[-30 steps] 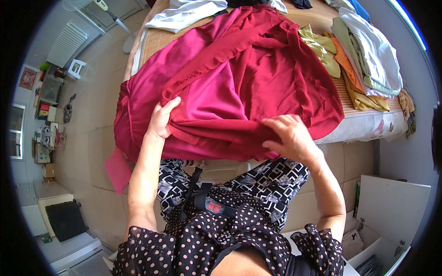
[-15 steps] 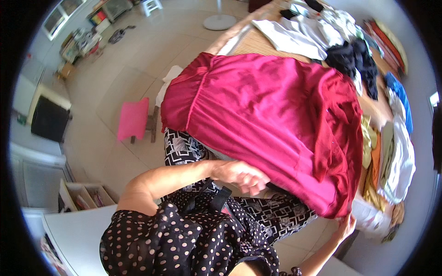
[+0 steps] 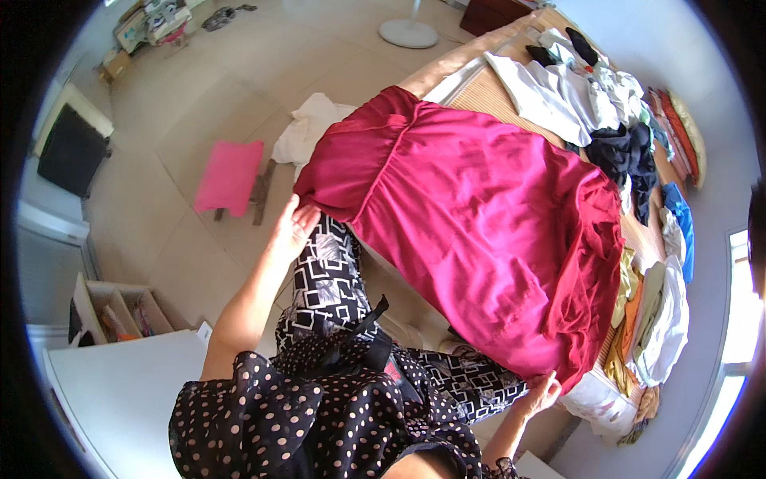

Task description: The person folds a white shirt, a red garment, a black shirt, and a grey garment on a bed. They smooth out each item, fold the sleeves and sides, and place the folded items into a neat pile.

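Note:
A crimson satiny dress (image 3: 471, 215) with a gathered waist seam lies spread before me, partly over a striped mat and reaching to my knees. Loose folds bunch up along its right side. At the left end my left hand (image 3: 294, 227) has its fingertips closed on the near corner of the fabric. My right hand (image 3: 542, 393) pinches the near edge at the lower right. Some of its fingers are tucked behind the cloth.
The striped mat (image 3: 499, 96) holds white garments (image 3: 550, 96) and black clothing (image 3: 618, 160) beyond the dress. Folded clothes (image 3: 658, 319) line the right side. A pink-covered stool (image 3: 230, 177) stands on the floor at left, near a white cloth (image 3: 307, 128). A white cabinet (image 3: 128, 383) is at lower left.
My left hand has swung from the middle front out to the dress's left corner. My right hand has shifted left along the near edge, still holding the dress. The view has turned slightly.

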The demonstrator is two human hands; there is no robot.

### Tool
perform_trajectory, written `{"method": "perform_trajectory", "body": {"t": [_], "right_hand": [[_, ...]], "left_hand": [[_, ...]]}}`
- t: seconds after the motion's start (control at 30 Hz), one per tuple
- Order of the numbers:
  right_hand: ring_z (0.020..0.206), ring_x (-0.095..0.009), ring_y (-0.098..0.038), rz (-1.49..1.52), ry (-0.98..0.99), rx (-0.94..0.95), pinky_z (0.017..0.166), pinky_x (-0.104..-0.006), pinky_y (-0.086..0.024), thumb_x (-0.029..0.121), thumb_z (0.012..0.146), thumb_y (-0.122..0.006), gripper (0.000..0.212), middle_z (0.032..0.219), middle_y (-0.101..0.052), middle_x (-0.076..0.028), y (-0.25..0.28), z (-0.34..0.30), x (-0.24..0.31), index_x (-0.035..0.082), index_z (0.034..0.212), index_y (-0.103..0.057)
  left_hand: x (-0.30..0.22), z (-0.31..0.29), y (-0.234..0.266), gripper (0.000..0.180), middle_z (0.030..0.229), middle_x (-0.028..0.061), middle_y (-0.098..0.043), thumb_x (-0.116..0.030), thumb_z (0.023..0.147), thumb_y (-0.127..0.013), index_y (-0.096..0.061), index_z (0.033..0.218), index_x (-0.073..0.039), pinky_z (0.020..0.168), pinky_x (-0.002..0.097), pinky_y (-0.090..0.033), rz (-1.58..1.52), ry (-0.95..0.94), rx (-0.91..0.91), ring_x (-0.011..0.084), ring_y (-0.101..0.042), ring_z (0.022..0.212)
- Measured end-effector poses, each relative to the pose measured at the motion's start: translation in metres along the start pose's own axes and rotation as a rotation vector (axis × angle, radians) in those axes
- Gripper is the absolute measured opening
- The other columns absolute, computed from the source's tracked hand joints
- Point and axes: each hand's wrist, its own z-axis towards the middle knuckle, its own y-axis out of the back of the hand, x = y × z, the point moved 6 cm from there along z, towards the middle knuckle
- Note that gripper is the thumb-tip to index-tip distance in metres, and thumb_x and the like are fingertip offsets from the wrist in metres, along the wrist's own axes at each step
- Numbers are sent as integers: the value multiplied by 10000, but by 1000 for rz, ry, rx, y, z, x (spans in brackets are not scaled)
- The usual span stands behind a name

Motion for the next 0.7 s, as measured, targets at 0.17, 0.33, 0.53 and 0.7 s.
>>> {"method": "perform_trajectory", "body": {"t": [0.17,0.33,0.53,0.7], "right_hand": [[884,-237,-557,294,-603,8,724,-358,-448,322,831,-629,308,1014,-582,-81,-4,-17,-42,108,1033,-537],[839,-277,-630,219,-540,12,596,-307,-530,186,848,-612,373,1015,-604,-157,8,-21,-33,17,1140,-453],[827,-262,-639,245,-558,22,592,-291,-528,153,850,-601,392,994,-606,-159,4,-23,-31,-10,1161,-427],[841,-274,-635,353,-490,-99,644,-333,-535,121,836,-616,436,1041,-569,-166,25,-23,-41,8,1192,-392]], "left_hand": [[-32,58,12,188,842,49,-614,-205,840,-605,-569,954,-60,515,217,-522,149,-12,2,128,-602,642],[-89,30,-124,242,817,-8,-614,-44,825,-507,-576,1057,-44,473,143,-432,145,-632,-90,49,-521,544],[32,-161,-351,349,1017,75,-616,-23,803,-565,-555,1151,-52,700,212,-469,1406,-658,901,100,-578,909],[101,-147,-321,351,1124,92,-564,18,770,-619,-577,1112,-53,678,220,-516,1098,-631,1264,138,-598,919]]}}
